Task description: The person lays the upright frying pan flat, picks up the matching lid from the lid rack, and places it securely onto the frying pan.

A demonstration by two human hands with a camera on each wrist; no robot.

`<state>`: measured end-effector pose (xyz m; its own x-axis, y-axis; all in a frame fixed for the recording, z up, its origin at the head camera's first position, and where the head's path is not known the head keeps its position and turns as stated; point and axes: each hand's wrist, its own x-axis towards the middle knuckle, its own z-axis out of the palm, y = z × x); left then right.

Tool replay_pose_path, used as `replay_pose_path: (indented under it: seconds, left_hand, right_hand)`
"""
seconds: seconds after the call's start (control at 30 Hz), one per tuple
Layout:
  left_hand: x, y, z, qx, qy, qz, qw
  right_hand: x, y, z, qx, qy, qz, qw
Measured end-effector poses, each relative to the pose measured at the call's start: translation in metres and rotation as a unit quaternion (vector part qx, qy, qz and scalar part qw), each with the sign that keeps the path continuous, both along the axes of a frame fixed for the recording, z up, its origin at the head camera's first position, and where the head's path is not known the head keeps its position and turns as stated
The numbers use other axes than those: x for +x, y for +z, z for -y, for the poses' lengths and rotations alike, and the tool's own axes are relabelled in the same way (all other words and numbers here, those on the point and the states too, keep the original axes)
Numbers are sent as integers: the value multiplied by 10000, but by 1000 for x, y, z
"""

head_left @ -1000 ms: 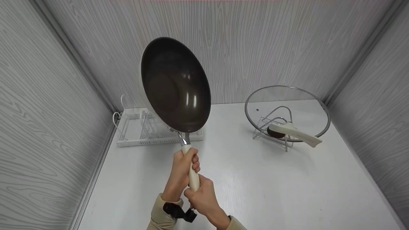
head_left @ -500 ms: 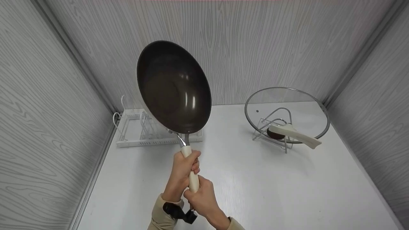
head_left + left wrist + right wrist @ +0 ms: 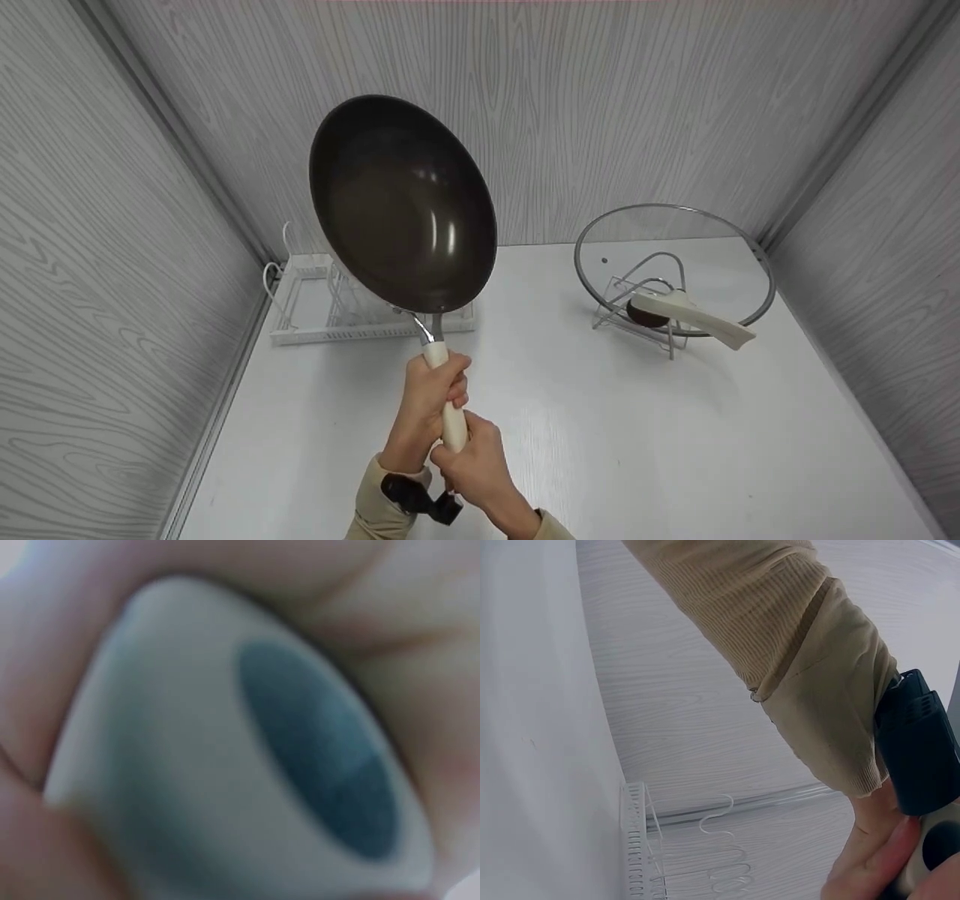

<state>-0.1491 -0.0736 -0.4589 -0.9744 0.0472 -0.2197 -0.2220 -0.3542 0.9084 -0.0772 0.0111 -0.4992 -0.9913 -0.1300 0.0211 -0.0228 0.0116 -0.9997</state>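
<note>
A deep frying pan (image 3: 405, 217) with a dark brown inside and a cream handle (image 3: 454, 427) is held up above the white table in the head view. Its inside faces my head camera, and the handle points down toward me. My left hand (image 3: 426, 397) grips the handle near its metal neck. Lower down, my right hand (image 3: 476, 461) grips the handle's end. The left wrist view is filled by the blurred handle end (image 3: 202, 750) with its dark hole, fingers around it. In the right wrist view, the left sleeve (image 3: 810, 667) and the black wrist camera (image 3: 919, 742) hide much of the grip.
Behind the pan, partly hidden, a white dish rack (image 3: 300, 335) stands at the table's back left. To the right, a glass lid (image 3: 664, 205) with a cream handle (image 3: 694, 315) leans in a small wire rack (image 3: 630, 328). Grey wood-grain walls (image 3: 562, 112) enclose three sides.
The pan's bowl has swung a little to the left and turned more of its inside toward my head camera. Both hands keep their hold on the handle, almost in place.
</note>
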Motion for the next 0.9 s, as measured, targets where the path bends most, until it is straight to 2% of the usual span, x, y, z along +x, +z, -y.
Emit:
replay_pose_path:
  seconds: [0.27, 0.53, 0.77, 0.9]
  left_hand:
    - [-1, -2, 2, 111, -14, -4, 9999]
    - [-2, -4, 2, 243, -66, -11, 9997]
    - [-2, -4, 1, 435, -184, -38, 9989]
    - [-2, -2, 1, 489, -202, 20, 9986]
  right_hand:
    - [-1, 0, 0, 231, -164, -198, 9994]
    - [0, -3, 1, 351, -245, -184, 9989]
    - [1, -4, 1, 554, -357, -481, 9967]
    - [2, -2, 1, 495, -369, -500, 9968]
